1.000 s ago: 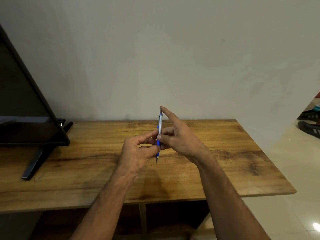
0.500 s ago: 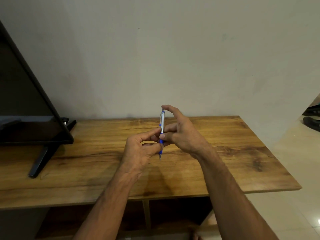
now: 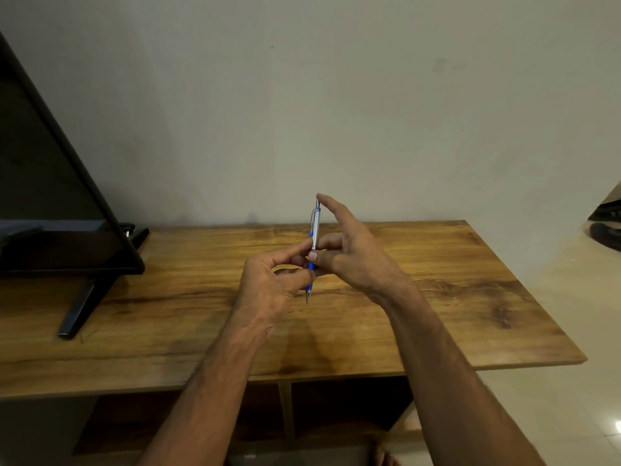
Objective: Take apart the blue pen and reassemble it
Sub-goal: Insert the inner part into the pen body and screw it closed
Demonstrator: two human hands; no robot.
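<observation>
The slim pen with a silver barrel and blue grip (image 3: pixel 314 230) stands nearly upright in the air above the middle of the wooden table with a dark-grained top (image 3: pixel 437 297), tip down. The left hand (image 3: pixel 272 287) pinches its blue lower part between thumb and fingers. The right hand (image 3: pixel 349 253) grips the barrel at mid-length with thumb and bent fingers, its index finger stretched up to the pen's top end. Bare tabletop lies all round the hands, out to the front and right edges. At the far left stands a black flat screen on angled legs (image 3: pixel 60 210), well apart.
</observation>
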